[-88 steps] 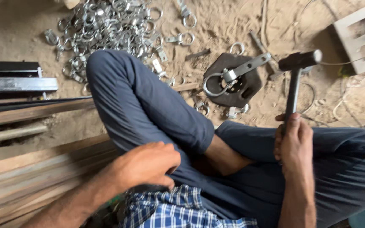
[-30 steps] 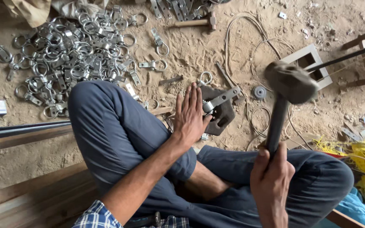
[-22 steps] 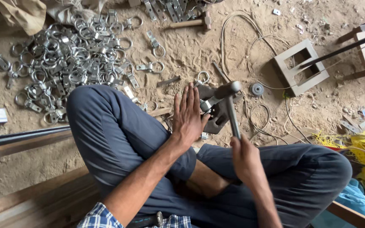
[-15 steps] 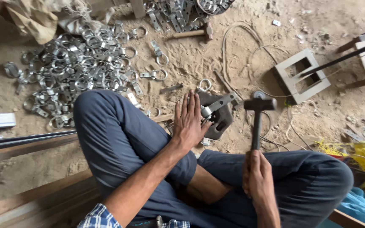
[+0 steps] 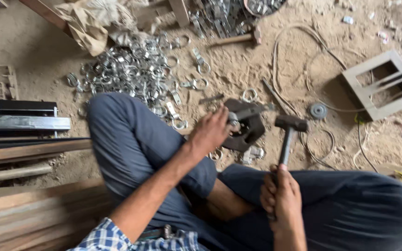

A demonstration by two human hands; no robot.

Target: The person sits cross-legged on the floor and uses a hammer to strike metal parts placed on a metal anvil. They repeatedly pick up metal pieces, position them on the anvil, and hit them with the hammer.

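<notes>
The left hand [image 5: 212,132] rests its fingers on the dark, heavy-looking steel forming block [image 5: 244,124] lying on the sandy floor [image 5: 266,65] (probably rigid, best steadied at its edge). The right hand [image 5: 282,197] is closed round the wooden-handled steel hammer [image 5: 288,135], gripped low on the shaft, head raised just beside the block.

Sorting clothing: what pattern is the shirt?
Blue-and-white check shirt, seen in the head view.
</notes>
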